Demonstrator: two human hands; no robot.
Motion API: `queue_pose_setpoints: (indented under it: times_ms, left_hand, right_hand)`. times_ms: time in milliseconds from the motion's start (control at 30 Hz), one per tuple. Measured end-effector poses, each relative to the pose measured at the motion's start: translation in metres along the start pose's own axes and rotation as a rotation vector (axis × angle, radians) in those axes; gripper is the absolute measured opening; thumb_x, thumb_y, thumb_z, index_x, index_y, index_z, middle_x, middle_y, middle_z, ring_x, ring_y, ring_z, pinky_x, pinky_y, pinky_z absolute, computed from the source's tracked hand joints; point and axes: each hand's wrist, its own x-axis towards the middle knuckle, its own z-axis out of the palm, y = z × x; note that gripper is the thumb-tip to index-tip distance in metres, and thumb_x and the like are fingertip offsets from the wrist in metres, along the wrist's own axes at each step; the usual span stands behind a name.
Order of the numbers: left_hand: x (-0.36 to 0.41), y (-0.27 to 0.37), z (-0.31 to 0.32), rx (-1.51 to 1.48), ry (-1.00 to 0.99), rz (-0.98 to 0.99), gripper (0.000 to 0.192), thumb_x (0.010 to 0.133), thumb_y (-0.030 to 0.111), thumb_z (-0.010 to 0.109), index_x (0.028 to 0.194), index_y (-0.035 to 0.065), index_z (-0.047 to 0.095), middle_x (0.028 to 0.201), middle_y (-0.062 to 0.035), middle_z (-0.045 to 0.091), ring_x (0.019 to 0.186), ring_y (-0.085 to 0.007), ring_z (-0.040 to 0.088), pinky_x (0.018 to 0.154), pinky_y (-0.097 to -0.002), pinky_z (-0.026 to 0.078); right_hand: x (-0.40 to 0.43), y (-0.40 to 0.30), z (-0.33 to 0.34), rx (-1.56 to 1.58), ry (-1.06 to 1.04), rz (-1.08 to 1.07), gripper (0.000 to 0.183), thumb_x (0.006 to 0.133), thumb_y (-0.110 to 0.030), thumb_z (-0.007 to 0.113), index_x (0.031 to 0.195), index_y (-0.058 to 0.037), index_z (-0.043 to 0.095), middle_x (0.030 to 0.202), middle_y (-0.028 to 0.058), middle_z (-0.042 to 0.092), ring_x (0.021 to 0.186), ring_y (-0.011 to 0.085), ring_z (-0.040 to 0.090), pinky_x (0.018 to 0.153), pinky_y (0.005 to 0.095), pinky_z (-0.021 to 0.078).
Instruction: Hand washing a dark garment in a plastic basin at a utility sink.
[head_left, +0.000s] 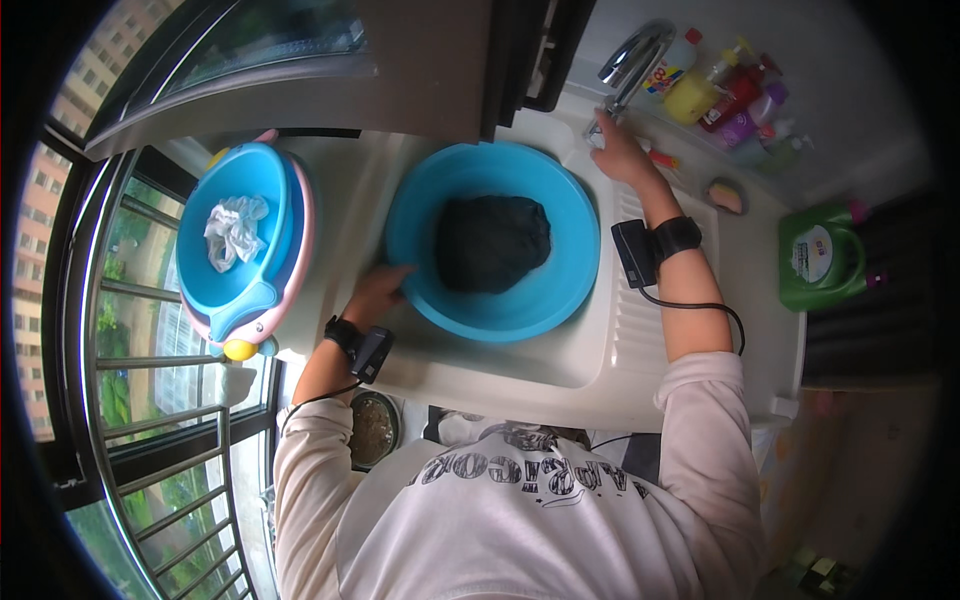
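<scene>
A large blue plastic basin (495, 326) sits in the white sink (574, 367). Dark cloth (491, 244) lies bunched inside it; I cannot tell whether there is water around the cloth. At the basin's left rim is my left hand (379, 292), its fingertips curled against the edge. My right hand (624, 154) reaches to the base of the chrome faucet (637, 56), index finger stretched out and thumb apart. Whether the finger presses on the faucet is hard to see.
On the left, a smaller blue basin (196, 262) holds white cloth (236, 229) and rests against a pink one (306, 217). Several bottles (739, 97) line the wall behind the faucet. A ribbed washboard (637, 349), a sponge (725, 195) and a green jug (821, 259) are rightward.
</scene>
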Motion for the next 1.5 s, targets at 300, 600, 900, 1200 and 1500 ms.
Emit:
queue_pose_setpoints:
  times_ms: [300, 600, 900, 1200, 1500]
  left_hand:
    - [0.018, 0.097, -0.012, -0.801, 0.13, -0.915, 0.044, 0.083, 0.028, 0.057, 0.114, -0.0009, 0.045, 0.107, -0.0136, 0.055, 0.09, -0.0252, 0.059, 0.077, -0.0383, 0.051]
    - [0.018, 0.119, -0.004, -0.512, 0.159, -0.861, 0.048, 0.084, 0.027, 0.053, 0.121, 0.0006, 0.039, 0.114, -0.0159, 0.051, 0.101, -0.0253, 0.053, 0.075, -0.0388, 0.05]
    - [0.028, 0.153, -0.004, 0.321, 0.49, -0.314, 0.052, 0.083, 0.029, 0.053, 0.122, -0.0015, 0.038, 0.115, -0.0175, 0.051, 0.102, -0.0252, 0.053, 0.083, -0.0351, 0.045]
    - [0.162, 0.183, 0.062, -0.944, 0.322, -0.578, 0.045, 0.091, 0.034, 0.036, 0.126, 0.0053, 0.04, 0.121, -0.0126, 0.046, 0.112, -0.0209, 0.042, 0.094, -0.028, 0.031]
    - [0.205, 0.198, 0.105, -1.223, 0.289, -0.705, 0.055, 0.09, 0.048, 0.027, 0.121, 0.0044, 0.041, 0.11, -0.0127, 0.051, 0.098, -0.0226, 0.048, 0.087, -0.033, 0.036]
  right_hand:
    - [-0.043, -0.001, 0.031, -0.159, 0.302, -0.302, 0.037, 0.073, -0.005, 0.052, 0.11, 0.0007, 0.05, 0.111, 0.0185, 0.052, 0.108, 0.0313, 0.046, 0.093, 0.0352, 0.0358]
    - [-0.045, -0.026, 0.134, 1.655, -0.462, 0.709, 0.045, 0.088, -0.034, 0.043, 0.113, 0.0036, 0.042, 0.115, 0.0168, 0.049, 0.105, 0.0298, 0.049, 0.091, 0.0396, 0.0377]
    - [-0.044, -0.04, 0.154, 1.921, -0.507, 0.888, 0.061, 0.09, -0.043, 0.031, 0.128, 0.0053, 0.027, 0.133, 0.0228, 0.03, 0.121, 0.0366, 0.033, 0.1, 0.0459, 0.0239]
    - [-0.061, -0.079, 0.109, 1.834, -0.402, 0.757, 0.04, 0.088, -0.045, 0.041, 0.099, -0.0072, 0.05, 0.088, 0.0037, 0.053, 0.085, 0.0178, 0.051, 0.076, 0.0312, 0.0401]
    - [-0.063, -0.034, 0.12, 1.778, -0.311, 0.697, 0.05, 0.083, -0.045, 0.051, 0.117, -0.0079, 0.048, 0.111, 0.0054, 0.05, 0.105, 0.0175, 0.044, 0.09, 0.03, 0.0345]
